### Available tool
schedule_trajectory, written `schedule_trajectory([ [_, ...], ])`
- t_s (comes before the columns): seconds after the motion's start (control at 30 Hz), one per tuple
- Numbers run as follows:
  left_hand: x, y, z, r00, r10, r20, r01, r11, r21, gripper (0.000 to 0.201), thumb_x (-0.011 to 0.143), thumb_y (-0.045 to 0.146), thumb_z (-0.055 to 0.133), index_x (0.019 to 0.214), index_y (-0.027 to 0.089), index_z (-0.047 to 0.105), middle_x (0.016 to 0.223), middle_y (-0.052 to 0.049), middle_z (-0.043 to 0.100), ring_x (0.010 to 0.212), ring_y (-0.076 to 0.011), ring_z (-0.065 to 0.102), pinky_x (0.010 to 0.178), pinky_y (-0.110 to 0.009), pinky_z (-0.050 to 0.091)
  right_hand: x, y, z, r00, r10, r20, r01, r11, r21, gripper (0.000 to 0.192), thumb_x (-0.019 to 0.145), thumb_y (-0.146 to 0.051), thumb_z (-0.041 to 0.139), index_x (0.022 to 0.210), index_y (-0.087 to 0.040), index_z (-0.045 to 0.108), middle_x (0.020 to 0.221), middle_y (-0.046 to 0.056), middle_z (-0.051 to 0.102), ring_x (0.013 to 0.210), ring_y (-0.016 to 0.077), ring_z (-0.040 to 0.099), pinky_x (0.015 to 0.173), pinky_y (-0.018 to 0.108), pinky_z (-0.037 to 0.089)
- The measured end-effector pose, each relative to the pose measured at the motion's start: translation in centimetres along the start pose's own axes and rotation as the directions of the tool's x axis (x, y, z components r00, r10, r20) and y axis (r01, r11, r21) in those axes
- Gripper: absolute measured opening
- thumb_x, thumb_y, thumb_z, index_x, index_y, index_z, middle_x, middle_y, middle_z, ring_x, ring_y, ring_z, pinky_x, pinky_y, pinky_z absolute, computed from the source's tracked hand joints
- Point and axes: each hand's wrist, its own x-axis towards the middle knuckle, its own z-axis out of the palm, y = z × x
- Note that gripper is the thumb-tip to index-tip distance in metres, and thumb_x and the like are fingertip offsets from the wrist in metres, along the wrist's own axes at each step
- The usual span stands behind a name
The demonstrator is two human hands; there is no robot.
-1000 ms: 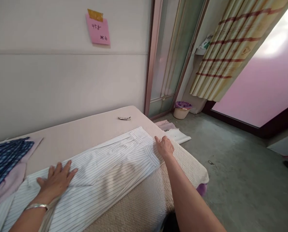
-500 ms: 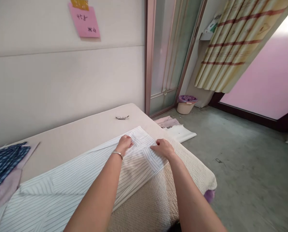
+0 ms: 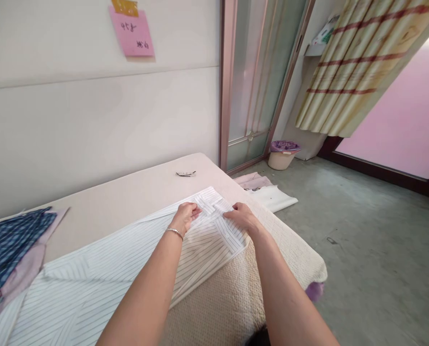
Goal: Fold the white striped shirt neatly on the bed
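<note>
A white shirt with thin dark stripes (image 3: 109, 250) lies spread lengthwise over the bed, its narrower end towards the far right corner. Near that end my left hand (image 3: 187, 216), with a silver bracelet at the wrist, pinches the striped cloth. My right hand (image 3: 242, 217) is closed at the right edge of the same end, thumb and fingers together on the fabric. Between the two hands the cloth shows crossing stripe directions and small folds. The fingertips partly hide what they grip.
Eyeglasses (image 3: 186, 174) lie on the bed (image 3: 135, 192) beyond the shirt. A blue plaid cloth (image 3: 12, 245) is at the left. On the floor are folded pale cloths (image 3: 272, 196) and a lined bin (image 3: 282, 158). A glass sliding door (image 3: 257, 91) stands behind.
The view has turned slightly left, so the surroundings sit a little further right. Both hands remain on the same end of the shirt, with only slight finger movement.
</note>
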Motion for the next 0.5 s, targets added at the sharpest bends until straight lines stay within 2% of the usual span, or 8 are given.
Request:
schedule_trajectory([
  [0.1, -0.3, -0.2, -0.1, 1.000, 0.005, -0.004, -0.005, 0.999, -0.041, 0.019, 0.067, 0.014, 0.075, 0.078, 0.016, 0.059, 0.078, -0.003, 0.067, 0.080, -0.0153, 0.071, 0.087, -0.029, 0.051, 0.2, -0.1, 0.3, 0.997, 0.073, -0.037, -0.070, 0.995, 0.076, 0.047, 0.067, -0.041, 0.078, 0.104, -0.017, 0.065, 0.101, 0.014, 0.074, 0.093, 0.0286, 0.069, 0.070, 0.034, 0.052],
  [0.23, -0.4, -0.2, -0.1, 1.000, -0.004, -0.009, 0.003, 0.998, -0.067, 0.015, 0.071, 0.013, 0.073, 0.079, 0.015, 0.060, 0.077, -0.003, 0.068, 0.079, -0.0153, 0.071, 0.090, -0.030, 0.052, 0.0, -0.2, 1.1, 0.992, 0.102, 0.071, -0.116, 0.966, 0.233, 0.038, 0.070, -0.037, 0.076, 0.099, -0.015, 0.066, 0.090, 0.015, 0.074, 0.083, 0.0276, 0.071, 0.064, 0.033, 0.054],
  [0.33, -0.5, -0.1, -0.2, 1.000, -0.018, -0.004, 0.018, 0.996, -0.082, 0.010, 0.076, 0.010, 0.070, 0.080, 0.014, 0.061, 0.077, -0.003, 0.068, 0.080, -0.0161, 0.073, 0.092, -0.031, 0.052, -0.4, -0.5, 1.7, 0.989, 0.023, 0.144, -0.071, 0.937, 0.341, 0.035, 0.071, -0.030, 0.071, 0.103, -0.015, 0.068, 0.089, 0.012, 0.075, 0.081, 0.0247, 0.072, 0.065, 0.030, 0.055],
  [0.43, -0.3, -0.1, -0.2, 0.999, -0.043, 0.002, 0.043, 0.994, -0.100, 0.006, 0.082, 0.011, 0.067, 0.082, 0.014, 0.062, 0.077, -0.004, 0.068, 0.082, -0.0174, 0.074, 0.093, -0.032, 0.053, -0.8, -1.2, 2.3, 0.984, -0.099, 0.151, 0.029, 0.912, 0.409, 0.048, 0.069, -0.026, 0.067, 0.117, -0.018, 0.067, 0.095, 0.006, 0.076, 0.086, 0.0217, 0.071, 0.072, 0.028, 0.055],
  [0.5, -0.2, -0.1, -0.3, 0.998, -0.061, 0.004, 0.061, 0.991, -0.119, 0.006, 0.090, 0.017, 0.063, 0.085, 0.014, 0.061, 0.078, -0.006, 0.069, 0.082, -0.0181, 0.074, 0.092, -0.033, 0.054, -1.2, -2.0, 2.9, 0.968, -0.196, 0.155, 0.118, 0.906, 0.406, 0.056, 0.068, -0.024, 0.065, 0.124, -0.020, 0.067, 0.099, 0.002, 0.076, 0.090, 0.0208, 0.070, 0.078, 0.028, 0.054],
])
